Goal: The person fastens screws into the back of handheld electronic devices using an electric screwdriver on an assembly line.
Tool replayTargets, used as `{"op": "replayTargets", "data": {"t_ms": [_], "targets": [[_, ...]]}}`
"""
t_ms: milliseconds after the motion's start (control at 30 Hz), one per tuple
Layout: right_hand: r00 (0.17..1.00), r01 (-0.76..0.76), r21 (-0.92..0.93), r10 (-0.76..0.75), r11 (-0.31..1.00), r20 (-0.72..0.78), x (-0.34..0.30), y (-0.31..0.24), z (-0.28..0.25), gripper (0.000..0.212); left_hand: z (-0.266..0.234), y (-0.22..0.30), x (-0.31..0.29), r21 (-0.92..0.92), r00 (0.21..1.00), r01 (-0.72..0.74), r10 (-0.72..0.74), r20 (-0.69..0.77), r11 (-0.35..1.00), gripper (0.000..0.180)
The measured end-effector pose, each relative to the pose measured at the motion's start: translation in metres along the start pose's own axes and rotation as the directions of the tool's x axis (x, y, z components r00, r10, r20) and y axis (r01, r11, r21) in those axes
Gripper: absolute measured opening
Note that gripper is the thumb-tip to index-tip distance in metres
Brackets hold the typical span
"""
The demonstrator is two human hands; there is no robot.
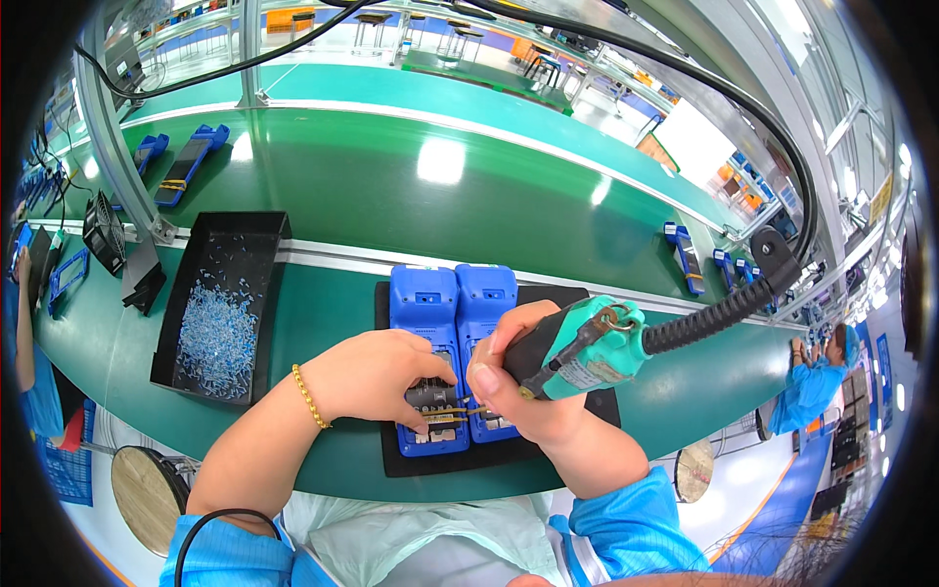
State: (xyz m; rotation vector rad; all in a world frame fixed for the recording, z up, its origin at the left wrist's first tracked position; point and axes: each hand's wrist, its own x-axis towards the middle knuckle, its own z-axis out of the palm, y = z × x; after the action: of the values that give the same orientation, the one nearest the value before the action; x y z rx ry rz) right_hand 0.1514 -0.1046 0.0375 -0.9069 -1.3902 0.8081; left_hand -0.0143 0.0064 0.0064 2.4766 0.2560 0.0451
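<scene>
Blue plastic marks the 2 handheld devices lying side by side, touching, on a black mat [597, 406] at the near edge of the green workbench [411, 186]. In the head view, the left hand [377, 377] lies flat over the lower half of the left device [425, 338], fingers together and pressing down on its open dark compartment, gripping nothing. The right hand [518, 386] is wrapped tight around a teal electric screwdriver [582, 354], its tip down near the lower part of the right device [486, 323]; a black coiled cable [719, 311] runs from the tool's top out to the right. A gold bracelet [310, 396] sits on the left wrist. Left of the mat stands a black tray [249, 235] holding small pale blue parts. More blue devices [191, 161] lie far back on the bench.
</scene>
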Motion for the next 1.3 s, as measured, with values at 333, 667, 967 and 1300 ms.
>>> {"op": "replayTargets", "data": {"t_ms": [333, 667, 967, 1300], "targets": [[0.996, 0.059, 0.056, -0.055, 0.997, -0.071, 0.0, -0.001, -0.002, 0.029, 0.003, -0.002, 0.004, -0.026, 1.0, -0.001, 0.001, -0.008, 1.0, 0.045], [0.987, 0.157, -0.071, -0.159, 0.985, -0.03, 0.004, -0.004, -0.004, 0.029, 0.006, -0.003, 0.003, -0.075, 0.994, -0.042, 0.034, -0.106, 0.996, 0.042], [0.979, 0.203, -0.103, -0.206, 0.974, -0.013, 0.004, -0.006, -0.004, 0.029, 0.004, 0.0, 0.002, -0.099, 0.995, -0.03, 0.02, -0.1, 0.995, 0.039], [0.989, 0.134, 0.0, -0.134, 0.991, -0.069, 0.004, -0.015, -0.008, 0.027, -0.001, 0.005, 0.004, 0.005, 1.0, 0.012, -0.012, -0.025, 1.0, 0.041]]}}
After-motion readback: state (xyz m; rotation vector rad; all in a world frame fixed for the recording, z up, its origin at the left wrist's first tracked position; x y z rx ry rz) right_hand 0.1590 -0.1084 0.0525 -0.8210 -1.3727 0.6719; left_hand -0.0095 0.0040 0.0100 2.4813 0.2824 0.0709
